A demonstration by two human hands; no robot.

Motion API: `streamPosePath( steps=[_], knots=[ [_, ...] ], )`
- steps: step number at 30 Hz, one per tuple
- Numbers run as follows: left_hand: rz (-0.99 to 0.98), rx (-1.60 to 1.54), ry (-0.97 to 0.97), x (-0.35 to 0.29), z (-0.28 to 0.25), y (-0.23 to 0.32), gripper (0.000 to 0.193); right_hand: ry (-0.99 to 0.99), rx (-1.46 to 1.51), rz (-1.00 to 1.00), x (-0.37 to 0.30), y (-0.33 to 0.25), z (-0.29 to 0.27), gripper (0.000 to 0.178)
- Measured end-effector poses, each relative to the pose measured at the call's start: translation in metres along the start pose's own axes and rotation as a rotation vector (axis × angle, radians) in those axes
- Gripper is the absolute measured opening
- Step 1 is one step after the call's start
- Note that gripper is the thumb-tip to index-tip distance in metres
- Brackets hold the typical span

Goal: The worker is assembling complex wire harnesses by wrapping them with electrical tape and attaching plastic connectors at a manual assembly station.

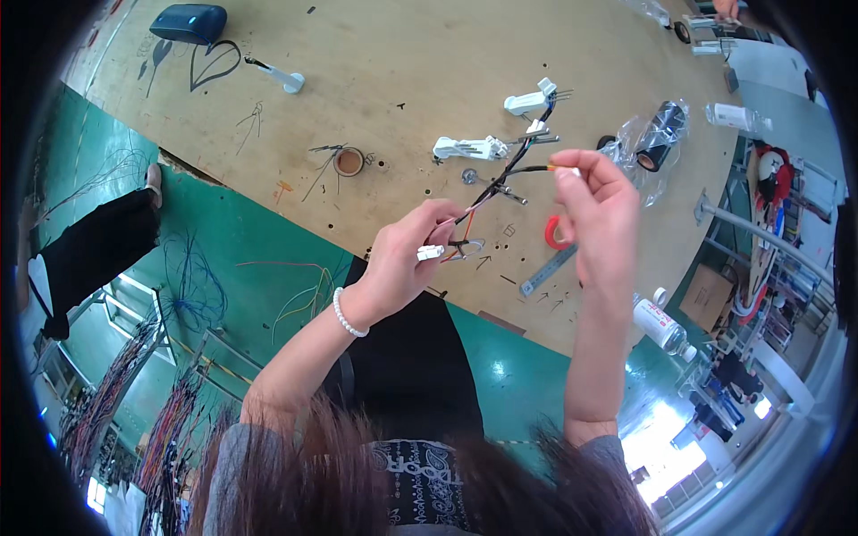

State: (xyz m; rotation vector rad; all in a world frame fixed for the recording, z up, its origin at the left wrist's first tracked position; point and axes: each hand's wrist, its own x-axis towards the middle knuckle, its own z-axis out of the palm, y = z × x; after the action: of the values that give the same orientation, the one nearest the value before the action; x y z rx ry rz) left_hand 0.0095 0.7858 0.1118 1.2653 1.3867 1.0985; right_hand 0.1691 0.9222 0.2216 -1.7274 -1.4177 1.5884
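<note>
A black-wrapped wire harness [493, 189] runs slantwise over the near side of the board, between metal pegs. My left hand [398, 255] is closed round its near end, where pink, orange and white wires show. A white connector [430, 253] sticks out beside the left fingers. My right hand [601, 210] pinches the tip of a black side branch [529, 169] with a bit of orange-yellow at its end; the fingers partly hide that tip. Beyond the hands, the harness's far end passes by a white holder [527, 102] and a second white holder [469, 148].
A red tape roll [558, 232] and a steel ruler [547, 272] lie near my right forearm. On the board are a brown tape roll [349, 162], a black wrapped roll [661, 136] and a dark blue case [189, 24]. A bottle [663, 326] stands by the right edge.
</note>
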Motion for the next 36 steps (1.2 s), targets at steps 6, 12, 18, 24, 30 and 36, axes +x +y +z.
streamPosePath(
  steps=[6,12,18,24,30,36],
  knots=[
    [-0.190,-0.228,-0.010,0.005,-0.011,0.014,0.019,-0.143,0.458,-0.014,-0.022,-0.010,0.021,0.024],
    [-0.178,0.039,-0.049,0.001,-0.009,0.011,0.027,-0.015,-0.262,-0.468,-0.016,0.003,0.029,0.022],
    [-0.433,-0.559,0.123,-0.025,0.009,0.018,0.037,0.078,0.075,-0.534,-0.025,0.019,0.033,0.017],
    [-0.168,-0.088,0.120,-0.026,0.009,0.016,0.026,0.201,-0.043,-0.342,-0.003,0.016,0.031,0.014],
    [-0.173,-0.042,0.135,-0.030,0.013,0.008,0.021,0.218,0.021,-0.286,0.006,0.029,0.034,0.019],
    [-0.062,0.011,0.078,-0.032,0.005,-0.018,0.031,0.122,0.186,-0.109,0.016,0.052,0.022,0.029]
  ],
)
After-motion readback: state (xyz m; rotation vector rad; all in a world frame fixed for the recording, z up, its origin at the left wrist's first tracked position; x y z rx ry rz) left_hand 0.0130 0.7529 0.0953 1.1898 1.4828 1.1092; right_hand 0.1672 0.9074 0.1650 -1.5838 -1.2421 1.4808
